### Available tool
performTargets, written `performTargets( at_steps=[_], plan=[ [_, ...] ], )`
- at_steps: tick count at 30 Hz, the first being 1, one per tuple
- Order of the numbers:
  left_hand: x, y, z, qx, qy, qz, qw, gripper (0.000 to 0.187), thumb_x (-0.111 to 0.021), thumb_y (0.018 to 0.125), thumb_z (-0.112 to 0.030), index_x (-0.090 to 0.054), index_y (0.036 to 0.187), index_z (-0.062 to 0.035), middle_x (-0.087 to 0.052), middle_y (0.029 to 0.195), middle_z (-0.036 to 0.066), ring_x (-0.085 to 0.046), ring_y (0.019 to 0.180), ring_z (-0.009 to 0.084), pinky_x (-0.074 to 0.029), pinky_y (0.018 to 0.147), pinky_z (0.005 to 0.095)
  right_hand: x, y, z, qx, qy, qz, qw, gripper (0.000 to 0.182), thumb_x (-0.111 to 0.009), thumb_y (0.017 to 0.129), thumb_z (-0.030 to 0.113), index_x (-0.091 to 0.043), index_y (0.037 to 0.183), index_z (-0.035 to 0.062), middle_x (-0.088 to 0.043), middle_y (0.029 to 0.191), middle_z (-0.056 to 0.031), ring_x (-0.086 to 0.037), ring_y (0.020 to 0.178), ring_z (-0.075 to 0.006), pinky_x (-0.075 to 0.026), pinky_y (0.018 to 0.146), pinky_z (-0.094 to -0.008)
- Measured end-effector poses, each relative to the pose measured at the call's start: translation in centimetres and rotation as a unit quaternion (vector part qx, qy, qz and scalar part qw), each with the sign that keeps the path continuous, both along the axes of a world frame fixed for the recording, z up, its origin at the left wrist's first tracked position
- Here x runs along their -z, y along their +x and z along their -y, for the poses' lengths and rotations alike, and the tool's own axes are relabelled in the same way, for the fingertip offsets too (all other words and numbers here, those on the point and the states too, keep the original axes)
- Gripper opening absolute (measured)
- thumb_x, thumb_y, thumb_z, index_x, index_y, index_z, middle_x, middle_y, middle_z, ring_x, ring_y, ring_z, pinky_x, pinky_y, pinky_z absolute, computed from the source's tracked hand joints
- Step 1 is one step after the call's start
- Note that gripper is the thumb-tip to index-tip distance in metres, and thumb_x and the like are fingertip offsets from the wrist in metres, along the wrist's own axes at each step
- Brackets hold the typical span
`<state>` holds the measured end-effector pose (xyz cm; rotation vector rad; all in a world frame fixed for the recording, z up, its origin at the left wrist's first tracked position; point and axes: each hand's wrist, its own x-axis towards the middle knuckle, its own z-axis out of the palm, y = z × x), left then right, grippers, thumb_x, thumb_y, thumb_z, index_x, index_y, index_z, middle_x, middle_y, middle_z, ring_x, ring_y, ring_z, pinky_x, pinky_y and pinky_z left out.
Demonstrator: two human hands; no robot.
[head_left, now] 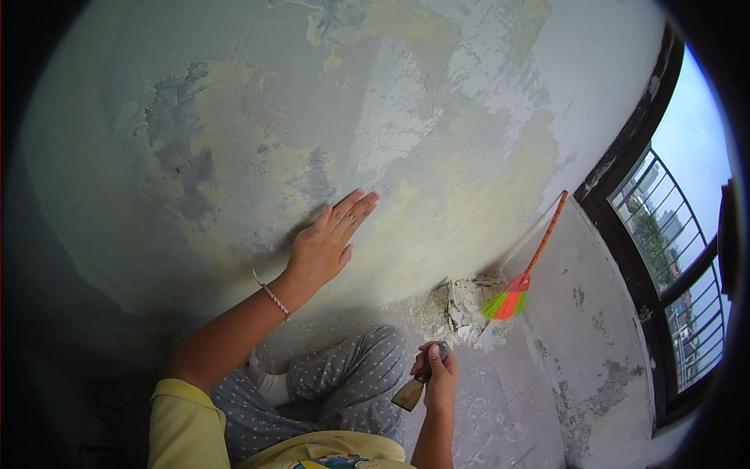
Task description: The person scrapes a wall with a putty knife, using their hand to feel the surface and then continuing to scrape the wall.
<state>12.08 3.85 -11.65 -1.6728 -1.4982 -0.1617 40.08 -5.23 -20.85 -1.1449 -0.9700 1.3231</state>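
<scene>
My left hand [328, 241] lies flat on a worn wall [234, 117], fingers spread and pointing up to the right, with a thin bracelet at the wrist. The wall's paint is patchy, with grey bare spots among yellow and green. Lower down, my right hand [439, 375] is closed around the handle of a putty knife [412, 391], whose wide blade points down and to the left, above my knee in dotted grey trousers [344, 383]. The blade is off the wall.
A small broom [523, 273] with an orange handle and green-orange bristles leans in the corner over a heap of scraped paint debris [457, 306] on the floor. A dark-framed window with bars [672, 258] fills the right side.
</scene>
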Motion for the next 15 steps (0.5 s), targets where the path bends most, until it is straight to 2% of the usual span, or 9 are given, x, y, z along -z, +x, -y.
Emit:
performTargets(
  at_steps=[1, 2, 3, 6, 8, 10, 11, 14, 15],
  plan=[
    [1.1, -0.4, 0.3, 0.045, -0.032, 0.02, 0.998, 0.076, -0.055, 0.082, -0.037, -0.024, 0.148, -0.0133, -0.015, 0.156, -0.005, -0.018, 0.142, 0.0146, -0.026, 0.106, 0.0338, 0.0, -0.2, 0.0, -0.007, 0.004, -0.019, 1.0, 0.031, -0.063, 0.089, 0.033, -0.056, 0.085, 0.003, -0.051, 0.059, -0.0034, -0.047, 0.048, -0.0124, -0.037, 0.046, -0.0257],
    [2.3, -0.9, 0.5, 0.01, -0.014, -0.025, 1.0, 0.073, -0.055, 0.083, -0.033, -0.025, 0.148, -0.0204, -0.02, 0.155, -0.006, -0.023, 0.14, 0.0154, -0.028, 0.104, 0.0359, -0.1, -0.2, 0.0, -0.008, 0.006, -0.02, 1.0, 0.031, -0.063, 0.089, 0.033, -0.056, 0.085, 0.003, -0.051, 0.059, -0.0034, -0.047, 0.048, -0.0124, -0.037, 0.046, -0.0257],
    [2.9, -1.4, 1.2, 0.009, -0.011, -0.026, 1.0, 0.073, -0.055, 0.083, -0.033, -0.025, 0.148, -0.0204, -0.02, 0.155, -0.006, -0.023, 0.14, 0.0154, -0.028, 0.104, 0.0359, -0.1, 0.0, 0.0, -0.027, 0.014, -0.029, 0.999, 0.027, -0.064, 0.089, 0.028, -0.053, 0.082, 0.0047, -0.047, 0.057, -0.0024, -0.043, 0.046, -0.0119, -0.035, 0.044, -0.0265],
    [5.6, -3.1, 3.2, 0.016, 0.014, 0.134, 0.991, 0.065, -0.058, 0.083, -0.026, -0.035, 0.143, -0.0344, -0.031, 0.15, -0.007, -0.032, 0.136, 0.0182, -0.026, 0.104, 0.042, -0.9, 0.0, -0.7, -0.035, 0.037, -0.046, 0.998, 0.025, -0.064, 0.088, 0.021, -0.046, 0.076, 0.0082, -0.041, 0.053, -0.0012, -0.037, 0.042, -0.0112, -0.031, 0.04, -0.0277],
    [7.3, -4.9, 4.8, -0.011, 0.024, 0.172, 0.985, 0.06, -0.057, 0.084, -0.026, -0.04, 0.141, -0.0339, -0.034, 0.149, -0.006, -0.033, 0.135, 0.0205, -0.025, 0.103, 0.0449, -2.5, -0.9, -1.9, -0.014, 0.069, -0.084, 0.994, 0.031, -0.063, 0.087, 0.016, -0.036, 0.071, 0.0124, -0.035, 0.049, 0.0, -0.032, 0.038, -0.0101, -0.026, 0.037, -0.0273],
    [9.7, -7.6, 6.3, -0.011, 0.041, 0.175, 0.984, 0.055, -0.057, 0.086, -0.028, -0.043, 0.138, -0.0343, -0.037, 0.146, -0.003, -0.032, 0.134, 0.0236, -0.024, 0.102, 0.0469, -6.0, -2.6, -3.3, -0.005, 0.118, -0.155, 0.981, 0.036, -0.066, 0.086, 0.015, -0.036, 0.067, 0.011, -0.035, 0.047, 0.0002, -0.03, 0.038, -0.0097, -0.026, 0.037, -0.0266],
    [11.4, -10.1, 7.1, -0.019, 0.067, 0.152, 0.986, 0.052, -0.055, 0.086, -0.027, -0.045, 0.137, -0.0368, -0.04, 0.144, -0.005, -0.033, 0.134, 0.0211, -0.023, 0.102, 0.044, -9.4, -4.1, -5.6, -0.038, 0.25, -0.2, 0.947, 0.037, -0.064, 0.087, 0.016, -0.034, 0.066, 0.0115, -0.032, 0.045, 0.0003, -0.028, 0.037, -0.0096, -0.025, 0.036, -0.0264],
    [14.6, -15.2, 8.9, -0.013, 0.112, 0.102, 0.988, 0.049, -0.052, 0.087, -0.027, -0.047, 0.134, -0.0406, -0.043, 0.142, -0.008, -0.032, 0.134, 0.0188, -0.021, 0.103, 0.0414, -16.2, -7.3, -8.6, -0.031, 0.451, -0.21, 0.867, 0.041, -0.05, 0.095, 0.032, -0.029, 0.065, 0.0141, -0.026, 0.043, 0.0013, -0.023, 0.035, -0.01, -0.023, 0.034, -0.0256],
    [15.1, -16.1, 8.9, 0.001, 0.129, 0.078, 0.989, 0.048, -0.051, 0.088, -0.027, -0.047, 0.133, -0.042, -0.042, 0.142, -0.007, -0.032, 0.134, 0.019, -0.019, 0.103, 0.0416, -18.5, -8.5, -9.3, -0.031, 0.492, -0.222, 0.841, 0.041, -0.045, 0.097, 0.032, -0.029, 0.064, 0.0146, -0.025, 0.043, 0.0013, -0.022, 0.035, -0.0098, -0.023, 0.035, -0.0255]
  ],
)
